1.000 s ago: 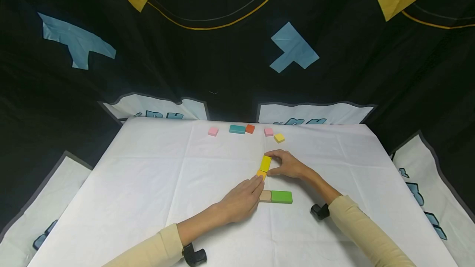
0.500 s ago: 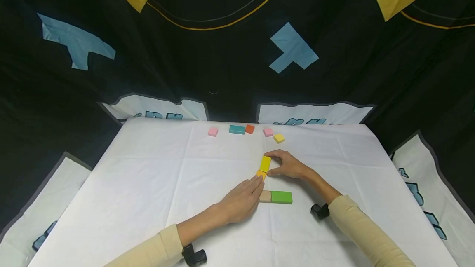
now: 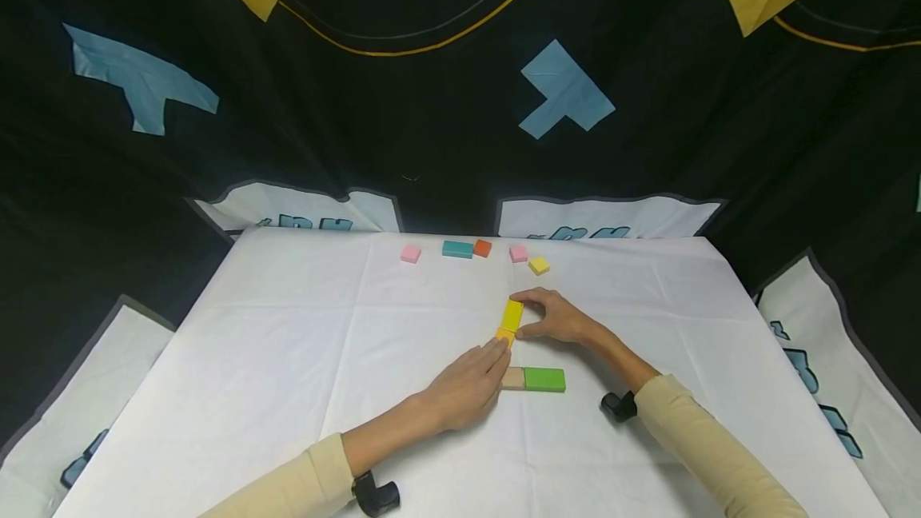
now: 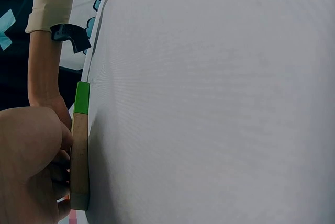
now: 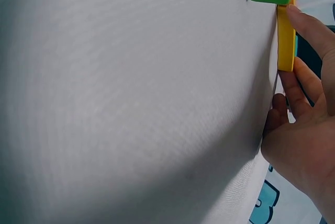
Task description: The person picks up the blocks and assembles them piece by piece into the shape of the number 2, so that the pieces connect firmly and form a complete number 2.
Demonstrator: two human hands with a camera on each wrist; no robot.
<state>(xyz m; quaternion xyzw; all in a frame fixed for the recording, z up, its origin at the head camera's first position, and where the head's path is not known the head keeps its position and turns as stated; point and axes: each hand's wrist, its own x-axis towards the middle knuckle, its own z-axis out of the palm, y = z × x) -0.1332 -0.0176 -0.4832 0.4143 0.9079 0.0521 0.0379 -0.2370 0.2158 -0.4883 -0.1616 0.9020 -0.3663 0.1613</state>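
My right hand [image 3: 557, 318] holds a bright yellow block [image 3: 512, 315] lengthwise, thumb at the near end and a finger at the far end. Directly against that block's near end sits an orange block [image 3: 504, 336], partly under the fingertips of my left hand [image 3: 464, 390], whose fingers lie extended. A plain wooden block [image 3: 513, 378] shows beside the left hand and is partly hidden by it; a green block [image 3: 544, 380] touches its right end. In the left wrist view the left hand lies alongside the wooden block [image 4: 79, 153].
Along the far table edge lie a pink block [image 3: 411, 254], a teal block [image 3: 457, 249] touching a red-orange block [image 3: 482, 249], another pink block [image 3: 518, 254] and a pale yellow block [image 3: 539, 265]. White cloth [image 3: 273, 374] covers the table. A black curtain [image 3: 446, 118] hangs behind.
The head view has shifted slightly. Both hands and all the blocks keep their places relative to one another.
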